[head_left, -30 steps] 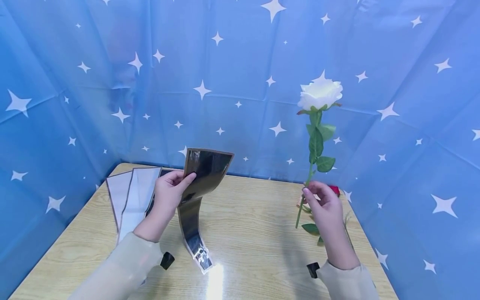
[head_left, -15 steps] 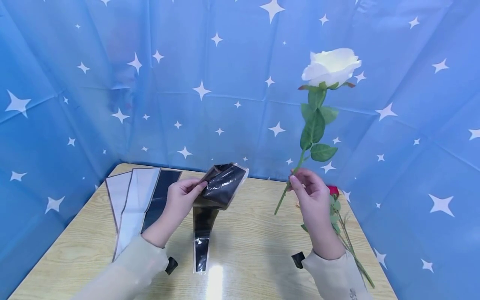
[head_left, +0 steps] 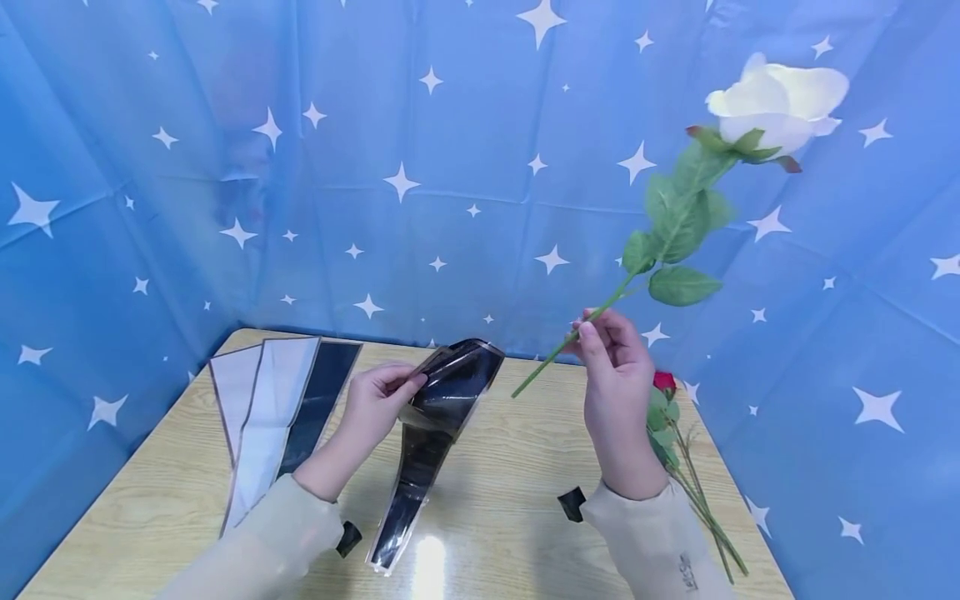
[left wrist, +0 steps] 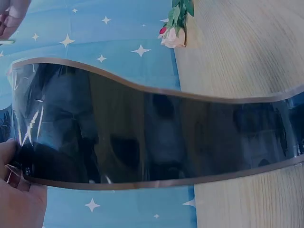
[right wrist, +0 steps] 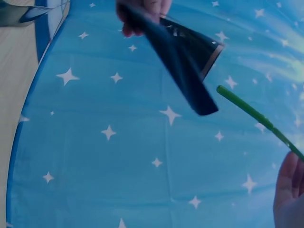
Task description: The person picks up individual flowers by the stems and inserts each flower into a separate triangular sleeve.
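Observation:
In the head view my left hand (head_left: 378, 402) pinches a shiny black wrapping sheet (head_left: 431, 429) with a brown border at its upper left edge. The sheet curls over at the top, and its narrow lower part hangs down in front of the table. The left wrist view shows the sheet (left wrist: 166, 137) stretched wide across, its surface glossy. My right hand (head_left: 615, 392) pinches the stem of a white artificial rose (head_left: 780, 104) between thumb and fingers. The flower leans to the upper right, while the bare stem end (right wrist: 237, 99) points toward the sheet, apart from it.
Two pale wrapping sheets (head_left: 273, 392) and a dark one (head_left: 330, 387) fan out on the wooden table (head_left: 510, 508) at the left. Behind my right wrist lies a red rose (head_left: 663, 381) with leafy stems. A blue starred curtain (head_left: 480, 167) surrounds the table.
The white rose has risen and tilted to the right, its stem end swinging left toward the sheet. My left hand has shifted right and slightly down, and the black sheet has turned and folded over.

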`<control>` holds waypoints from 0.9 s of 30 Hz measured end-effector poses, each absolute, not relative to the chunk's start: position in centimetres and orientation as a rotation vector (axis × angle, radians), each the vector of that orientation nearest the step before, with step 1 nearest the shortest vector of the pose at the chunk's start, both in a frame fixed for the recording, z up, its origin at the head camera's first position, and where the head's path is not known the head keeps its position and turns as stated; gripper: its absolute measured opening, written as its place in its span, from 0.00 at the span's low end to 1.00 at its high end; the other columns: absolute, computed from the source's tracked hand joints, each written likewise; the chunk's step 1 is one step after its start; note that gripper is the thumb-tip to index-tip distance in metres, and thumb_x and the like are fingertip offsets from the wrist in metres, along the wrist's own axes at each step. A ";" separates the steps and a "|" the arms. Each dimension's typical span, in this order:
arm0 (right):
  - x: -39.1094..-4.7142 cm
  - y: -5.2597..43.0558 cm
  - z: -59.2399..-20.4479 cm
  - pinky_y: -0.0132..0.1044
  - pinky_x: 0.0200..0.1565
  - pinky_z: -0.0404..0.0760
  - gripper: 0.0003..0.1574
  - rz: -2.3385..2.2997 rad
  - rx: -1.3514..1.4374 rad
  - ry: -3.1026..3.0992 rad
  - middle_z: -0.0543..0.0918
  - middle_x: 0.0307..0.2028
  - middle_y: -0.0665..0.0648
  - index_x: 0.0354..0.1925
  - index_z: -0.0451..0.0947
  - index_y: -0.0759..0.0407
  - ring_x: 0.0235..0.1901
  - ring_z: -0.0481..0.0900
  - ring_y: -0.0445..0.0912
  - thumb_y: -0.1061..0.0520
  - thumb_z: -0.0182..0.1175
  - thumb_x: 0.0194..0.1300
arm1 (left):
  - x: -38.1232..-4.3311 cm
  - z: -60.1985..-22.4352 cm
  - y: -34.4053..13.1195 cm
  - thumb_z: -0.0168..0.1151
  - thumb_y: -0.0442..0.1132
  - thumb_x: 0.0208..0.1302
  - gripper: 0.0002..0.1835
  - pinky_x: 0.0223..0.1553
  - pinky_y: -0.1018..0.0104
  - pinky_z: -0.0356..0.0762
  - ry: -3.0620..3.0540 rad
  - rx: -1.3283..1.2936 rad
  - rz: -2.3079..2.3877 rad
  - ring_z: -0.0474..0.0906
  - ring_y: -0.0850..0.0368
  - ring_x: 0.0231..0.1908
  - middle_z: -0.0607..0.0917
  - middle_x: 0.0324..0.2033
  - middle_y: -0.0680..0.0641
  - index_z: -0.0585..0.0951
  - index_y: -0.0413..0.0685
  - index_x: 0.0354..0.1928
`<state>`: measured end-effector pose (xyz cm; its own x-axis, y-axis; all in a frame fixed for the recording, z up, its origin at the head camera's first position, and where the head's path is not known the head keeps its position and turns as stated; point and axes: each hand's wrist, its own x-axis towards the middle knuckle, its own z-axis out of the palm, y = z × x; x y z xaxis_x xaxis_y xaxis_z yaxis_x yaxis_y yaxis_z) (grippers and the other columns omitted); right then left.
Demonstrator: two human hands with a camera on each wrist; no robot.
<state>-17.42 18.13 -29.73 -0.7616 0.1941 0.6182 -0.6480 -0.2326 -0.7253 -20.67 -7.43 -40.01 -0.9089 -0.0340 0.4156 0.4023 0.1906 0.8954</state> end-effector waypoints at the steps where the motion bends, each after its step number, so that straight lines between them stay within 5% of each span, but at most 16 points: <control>1: -17.5 17.9 -29.5 0.34 0.41 0.81 0.10 2.049 0.557 -1.455 0.79 0.37 0.56 0.46 0.74 0.71 0.38 0.79 0.45 0.68 0.53 0.67 | -20.7 -40.0 -7.4 0.67 0.32 0.57 0.05 0.28 0.77 0.76 -2.133 -0.341 -1.777 0.78 0.70 0.28 0.86 0.33 0.38 0.86 0.37 0.34; 27: -20.0 14.8 -28.1 0.37 0.41 0.82 0.07 2.155 0.513 -1.362 0.79 0.34 0.54 0.41 0.78 0.60 0.37 0.79 0.46 0.66 0.55 0.66 | -20.3 -40.1 -6.9 0.66 0.32 0.57 0.04 0.32 0.73 0.78 -2.210 -0.396 -1.744 0.79 0.68 0.32 0.87 0.33 0.42 0.87 0.40 0.33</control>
<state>-20.01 14.79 -28.14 -0.7849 0.2348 0.5735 -0.6187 -0.3482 -0.7042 -20.25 -6.90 -40.07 -0.9179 0.0310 0.3957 0.3920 0.2259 0.8918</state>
